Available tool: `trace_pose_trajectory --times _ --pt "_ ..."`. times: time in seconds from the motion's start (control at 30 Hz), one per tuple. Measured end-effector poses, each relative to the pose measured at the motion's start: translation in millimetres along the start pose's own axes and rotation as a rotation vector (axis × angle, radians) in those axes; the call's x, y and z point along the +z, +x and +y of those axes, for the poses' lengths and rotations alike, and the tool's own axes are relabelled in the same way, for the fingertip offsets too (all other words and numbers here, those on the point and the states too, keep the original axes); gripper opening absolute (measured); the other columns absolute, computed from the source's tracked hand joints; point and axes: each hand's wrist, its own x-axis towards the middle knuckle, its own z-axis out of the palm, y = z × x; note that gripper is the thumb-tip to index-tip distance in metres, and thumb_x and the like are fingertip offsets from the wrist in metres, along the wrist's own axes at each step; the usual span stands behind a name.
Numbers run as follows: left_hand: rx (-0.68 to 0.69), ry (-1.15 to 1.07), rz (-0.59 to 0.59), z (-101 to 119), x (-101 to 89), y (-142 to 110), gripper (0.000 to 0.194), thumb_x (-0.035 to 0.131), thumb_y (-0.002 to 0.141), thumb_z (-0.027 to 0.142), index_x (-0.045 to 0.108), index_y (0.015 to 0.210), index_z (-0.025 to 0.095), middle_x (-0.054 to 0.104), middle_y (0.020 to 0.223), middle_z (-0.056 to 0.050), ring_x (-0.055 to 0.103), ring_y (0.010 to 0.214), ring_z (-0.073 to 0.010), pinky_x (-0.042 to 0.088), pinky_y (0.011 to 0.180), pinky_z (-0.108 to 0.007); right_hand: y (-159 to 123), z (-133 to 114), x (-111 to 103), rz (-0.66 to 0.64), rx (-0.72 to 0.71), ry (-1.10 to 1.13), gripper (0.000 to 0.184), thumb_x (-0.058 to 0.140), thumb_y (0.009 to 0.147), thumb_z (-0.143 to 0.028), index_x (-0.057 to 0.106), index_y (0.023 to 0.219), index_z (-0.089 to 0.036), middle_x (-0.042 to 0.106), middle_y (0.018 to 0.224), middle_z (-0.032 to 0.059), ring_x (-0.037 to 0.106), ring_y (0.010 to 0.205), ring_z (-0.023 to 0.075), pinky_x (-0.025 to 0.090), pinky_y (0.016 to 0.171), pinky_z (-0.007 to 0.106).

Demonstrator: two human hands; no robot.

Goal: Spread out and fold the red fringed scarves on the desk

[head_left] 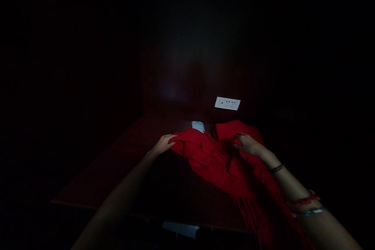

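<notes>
One red scarf [215,166], prob. mid-arranging: your L hand [164,144] has fingers clamped on its edge; R hand [247,144] fingers, can't tell. Next needs sure R grip.

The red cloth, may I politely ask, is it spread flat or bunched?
Bunched: creases and overlapping folds run through the red cloth.

The right forearm [293,183] wears a thin dark band [277,168], a chunkier red bracelet [306,200] and a pale, shiny strand [313,211]; the left forearm [123,191] (dimly lit) is bare.
</notes>
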Motion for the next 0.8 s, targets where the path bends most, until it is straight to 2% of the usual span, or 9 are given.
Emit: trace_pose_trajectory --times 0.1,0.17,0.23,0.33,0.47,0.53,0.6,0.7,0.8 --pt "-0.04 -0.082 0.102 5.4 -2.2 -3.3 0.036 0.04 0.077 0.035 0.052 0.106 0.017 0.056 0.108 -0.005 0.051 0.098 -0.0172 0.038 0.087 -0.028 4.5 -43.5 36.1 -0.128 -0.131 0.061 0.039 0.051 0.073 -0.037 0.052 0.106 -0.017 0.056 0.104 0.0089 0.053 0.091 0.0162 0.041 0.077 0.026" --pt "-0.061 -0.125 0.136 9.6 -8.7 -8.0 0.038 0.04 0.077 0.037 0.049 0.11 0.02 0.055 0.111 -0.003 0.05 0.099 -0.0171 0.038 0.087 -0.029 8.7 -72.1 58.4 -0.221 -0.164 0.008 0.049 0.056 0.07 -0.036 0.046 0.113 -0.015 0.052 0.11 0.0114 0.051 0.096 0.0196 0.041 0.078 0.028" --pt "-0.081 -0.137 0.181 12.7 -17.1 -12.6 0.037 0.039 0.078 0.036 0.049 0.11 0.02 0.054 0.111 -0.003 0.049 0.101 -0.017 0.037 0.089 -0.03 12.2 -88.5 73.2 -0.249 -0.118 -0.063 0.029 0.051 0.074 -0.024 0.054 0.101 -0.014 0.058 0.097 0.0118 0.055 0.087 0.0204 0.041 0.075 0.03" --pt "-0.145 -0.119 0.322 15.2 -29.1 -16.6 0.033 0.035 0.079 0.031 0.054 0.103 0.019 0.056 0.107 -0.005 0.049 0.1 -0.0173 0.035 0.091 -0.031 18.8 -86.0 76.2 -0.194 -0.07 -0.058 0.023 0.036 0.079 -0.012 0.058 0.088 -0.013 0.059 0.088 0.0105 0.055 0.083 0.0173 0.04 0.073 0.028" --pt "-0.156 -0.195 0.365 24.2 -33.3 -18.7 0.033 0.036 0.077 0.031 0.054 0.099 0.016 0.058 0.102 -0.006 0.052 0.096 -0.0169 0.038 0.087 -0.03 26.8 -67.6 71.5 -0.027 0.065 0.001 0.038 0.041 0.081 -0.031 0.043 0.114 -0.013 0.049 0.11 0.0139 0.046 0.1 0.0199 0.036 0.08 0.03" --pt "-0.103 -0.24 0.31 30.9 -31.0 -22.8 0.033 0.036 0.077 0.032 0.054 0.099 0.015 0.058 0.102 -0.006 0.052 0.094 -0.0163 0.04 0.085 -0.029 26.3 -66.4 78.0 -0.12 0.105 -0.03 0.049 0.049 0.075 -0.039 0.042 0.116 -0.014 0.048 0.111 0.0149 0.046 0.101 0.0237 0.036 0.078 0.033" --pt "-0.061 -0.214 0.299 34.7 -31.2 -30.3 0.033 0.036 0.077 0.031 0.054 0.099 0.015 0.058 0.101 -0.006 0.052 0.094 -0.0163 0.04 0.085 -0.029 23.6 -69.5 85.0 -0.22 0.096 -0.063 0.035 0.05 0.076 -0.034 0.052 0.105 -0.015 0.056 0.1 0.0132 0.051 0.094 0.0228 0.037 0.074 0.031" --pt "0.018 -0.026 0.258 33.3 -48.7 -40.1 0.032 0.034 0.079 0.029 0.055 0.098 0.016 0.059 0.097 -0.006 0.053 0.091 -0.0167 0.04 0.084 -0.029 23.1 -73.2 72.7 -0.185 0.065 -0.07 0.022 0.039 0.083 -0.024 0.057 0.093 -0.014 0.059 0.09 0.0104 0.053 0.085 0.0173 0.036 0.071 0.026" --pt "0.136 0.235 0.176 38.2 -96.1 -30.1 0.032 0.032 0.081 0.027 0.054 0.103 0.018 0.057 0.1 -0.005 0.051 0.093 -0.0176 0.04 0.082 -0.03 33.4 -75.5 18.4 0.04 -0.085 -0.164 0.027 0.032 0.086 -0.024 0.055 0.093 -0.012 0.056 0.091 0.0099 0.05 0.085 0.0152 0.033 0.074 0.026"
